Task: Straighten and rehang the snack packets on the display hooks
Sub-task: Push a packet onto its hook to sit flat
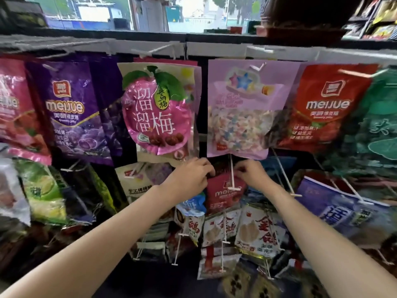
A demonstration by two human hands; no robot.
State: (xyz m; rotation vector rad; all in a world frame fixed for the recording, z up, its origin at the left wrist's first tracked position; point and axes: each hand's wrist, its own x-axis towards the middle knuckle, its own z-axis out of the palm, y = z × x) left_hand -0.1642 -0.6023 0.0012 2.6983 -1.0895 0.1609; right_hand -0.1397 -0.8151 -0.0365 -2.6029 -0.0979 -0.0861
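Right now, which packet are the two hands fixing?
Find the big lilac bag of star candies on the top row. Straight below it, between the left hand and right hand, hangs a small red meijue packet, the only red one there.

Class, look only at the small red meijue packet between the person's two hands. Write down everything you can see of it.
The small red meijue packet is a glossy plastic pouch with a white logo and lettering. It hangs in the second row, below the lilac star-candy bag, on a white hook whose bar crosses its front. The left hand grips its upper left edge; the right hand pinches near its upper right corner. Its top is partly hidden by both hands.
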